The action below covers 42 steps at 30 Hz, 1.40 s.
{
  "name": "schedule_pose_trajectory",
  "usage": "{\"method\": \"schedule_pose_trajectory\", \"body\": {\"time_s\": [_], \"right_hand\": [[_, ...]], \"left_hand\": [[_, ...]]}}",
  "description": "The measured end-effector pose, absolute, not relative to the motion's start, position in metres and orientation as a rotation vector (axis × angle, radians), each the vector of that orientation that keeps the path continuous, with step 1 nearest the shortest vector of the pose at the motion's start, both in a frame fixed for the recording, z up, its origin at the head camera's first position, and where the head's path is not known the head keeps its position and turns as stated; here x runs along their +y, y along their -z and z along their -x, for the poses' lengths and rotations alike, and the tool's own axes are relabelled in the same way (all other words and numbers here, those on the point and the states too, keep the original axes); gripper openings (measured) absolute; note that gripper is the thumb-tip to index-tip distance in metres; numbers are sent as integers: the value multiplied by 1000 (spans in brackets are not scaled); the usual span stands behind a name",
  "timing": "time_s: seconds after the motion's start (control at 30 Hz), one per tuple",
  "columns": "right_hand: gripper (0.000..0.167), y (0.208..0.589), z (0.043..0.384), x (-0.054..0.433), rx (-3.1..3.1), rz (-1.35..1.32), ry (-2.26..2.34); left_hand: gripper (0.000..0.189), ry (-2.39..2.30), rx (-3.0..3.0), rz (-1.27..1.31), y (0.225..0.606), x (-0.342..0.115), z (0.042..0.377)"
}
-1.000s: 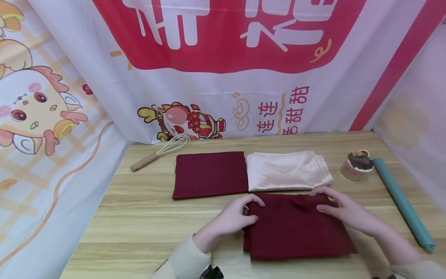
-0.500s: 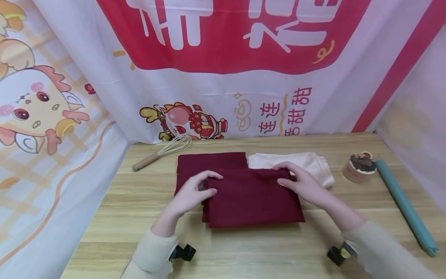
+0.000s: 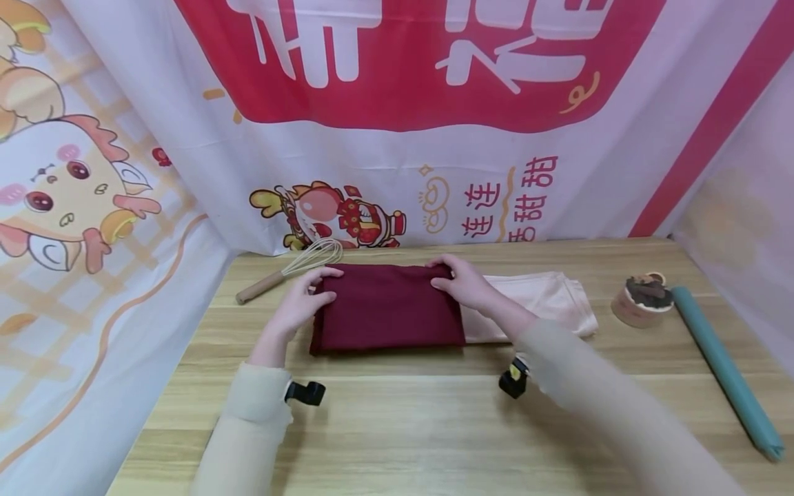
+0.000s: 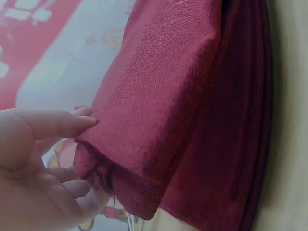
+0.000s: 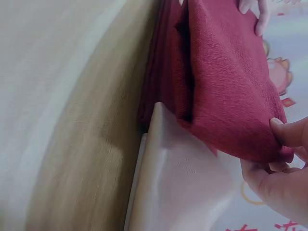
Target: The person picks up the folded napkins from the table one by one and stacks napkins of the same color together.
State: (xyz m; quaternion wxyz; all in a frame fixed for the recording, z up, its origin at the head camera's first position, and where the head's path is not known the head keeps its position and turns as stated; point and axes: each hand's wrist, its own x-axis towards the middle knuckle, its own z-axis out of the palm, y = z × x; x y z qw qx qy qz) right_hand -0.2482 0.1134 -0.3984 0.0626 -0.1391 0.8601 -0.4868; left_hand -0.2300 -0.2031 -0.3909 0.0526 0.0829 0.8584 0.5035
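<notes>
Both hands hold a folded dark red cloth (image 3: 387, 306) by its two far corners, over the back of the table. My left hand (image 3: 299, 303) pinches the left corner between thumb and fingers; my right hand (image 3: 468, 284) pinches the right one. Beneath it lies another folded dark red cloth (image 4: 219, 166), almost fully covered in the head view. In both wrist views a gap shows between the upper cloth's near edge and the one below. A folded cream satin cloth (image 3: 540, 303) lies directly to the right, its left end overlapped by the held cloth.
A whisk (image 3: 273, 281) with a wooden handle lies at the back left, close to my left hand. To the right stand a small cup (image 3: 639, 310) with dark topping and a long teal roll (image 3: 726, 372). A printed curtain (image 3: 384, 158) hangs behind the wooden table (image 3: 397, 420).
Both hands have carried the folded dark red cloth from the front right to the back left, from in front of the other cloths to over the dark red one.
</notes>
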Motion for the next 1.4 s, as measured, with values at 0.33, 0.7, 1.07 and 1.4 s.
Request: {"method": "schedule_pose_trajectory", "body": {"time_s": [0.33, 0.7, 1.07, 1.4], "right_hand": [[35, 413, 266, 93, 2625, 409, 1411], [57, 406, 262, 103, 2707, 467, 1124], [53, 393, 220, 140, 2912, 739, 966], [46, 397, 174, 197, 3311, 934, 618]], "left_hand": [[37, -1354, 2730, -199, 403, -212, 247], [45, -1172, 2865, -204, 410, -213, 245], [54, -1009, 3093, -208, 398, -207, 217], [54, -889, 3239, -289, 388, -217, 174]]}}
